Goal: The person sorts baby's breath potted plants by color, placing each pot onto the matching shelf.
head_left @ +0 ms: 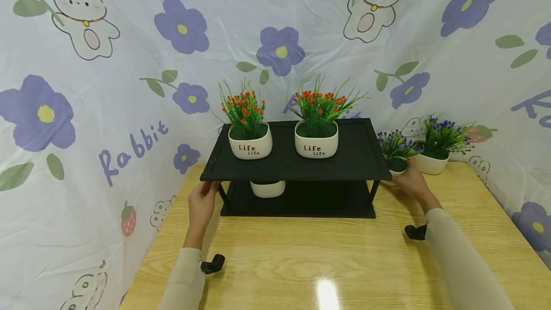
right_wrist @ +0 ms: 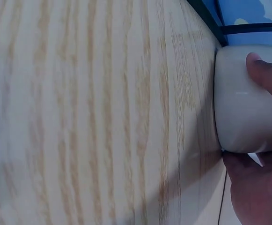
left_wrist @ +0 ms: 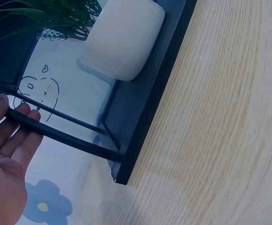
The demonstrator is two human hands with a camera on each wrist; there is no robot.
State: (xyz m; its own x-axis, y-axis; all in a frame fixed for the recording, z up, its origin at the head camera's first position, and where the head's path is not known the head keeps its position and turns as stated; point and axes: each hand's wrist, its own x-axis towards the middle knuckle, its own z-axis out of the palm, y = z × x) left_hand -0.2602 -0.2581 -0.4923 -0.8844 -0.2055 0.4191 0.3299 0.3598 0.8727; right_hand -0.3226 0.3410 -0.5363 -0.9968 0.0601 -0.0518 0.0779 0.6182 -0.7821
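Observation:
A black two-tier shelf (head_left: 353,157) stands on the wooden table. Two white pots with orange-red flowers, the left pot (head_left: 251,147) and the right pot (head_left: 316,146), sit on its top tier. Another white pot (head_left: 268,190) is on the lower tier, its plant mostly hidden in the head view. My left hand (head_left: 201,207) holds the shelf's left post (left_wrist: 65,137), thumb and fingers on either side. At the shelf's right end, my right hand (head_left: 411,182) grips a white flowerpot (right_wrist: 246,103) with small purple-blue flowers (head_left: 396,145); the thumb presses its side.
Another white pot (head_left: 432,162) with purple-blue flowers stands at the back right, just beyond my right hand. A patterned cloth (head_left: 129,61) hangs behind the table (head_left: 275,252). A black wrist device (head_left: 213,264) sticks out from the left sleeve, another device (head_left: 415,232) from the right.

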